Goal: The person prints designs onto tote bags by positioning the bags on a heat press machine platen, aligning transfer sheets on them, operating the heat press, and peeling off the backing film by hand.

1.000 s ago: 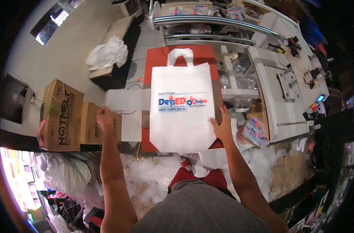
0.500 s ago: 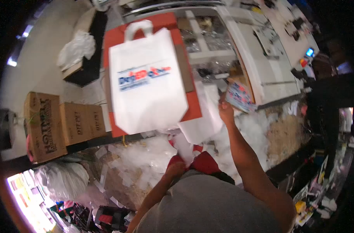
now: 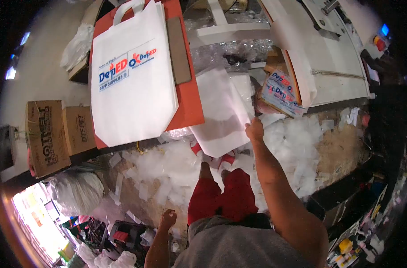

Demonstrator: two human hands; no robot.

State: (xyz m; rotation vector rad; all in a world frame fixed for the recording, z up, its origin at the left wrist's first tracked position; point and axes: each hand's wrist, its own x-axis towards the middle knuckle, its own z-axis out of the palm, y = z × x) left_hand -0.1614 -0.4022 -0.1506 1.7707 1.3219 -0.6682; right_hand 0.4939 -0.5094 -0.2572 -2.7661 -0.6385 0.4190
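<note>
My right hand [image 3: 255,129] pinches the right edge of a plain white sheet [image 3: 219,111], which hangs over the front of the work surface above the floor. My left hand [image 3: 168,219] is low at my left side, away from the sheet, with loosely bent fingers and nothing visible in it. Left of the sheet, a white tote bag [image 3: 136,100] with blue and red DepED print lies flat on a red-orange board [image 3: 190,105]. A brown strip [image 3: 179,51] shows beside the bag.
Printed DepED sheets [image 3: 281,94] lie right of my right hand. Behind is a white frame [image 3: 230,33] over clear plastic. Cardboard boxes [image 3: 47,138] stand at left. White scraps [image 3: 283,152] cover the floor, and a stuffed plastic bag [image 3: 76,192] sits lower left.
The view has shifted, so the tote bag appears farther left and sharper. My left hand has moved from in front of my legs out to my left side. My right hand stays at the sheet's edge.
</note>
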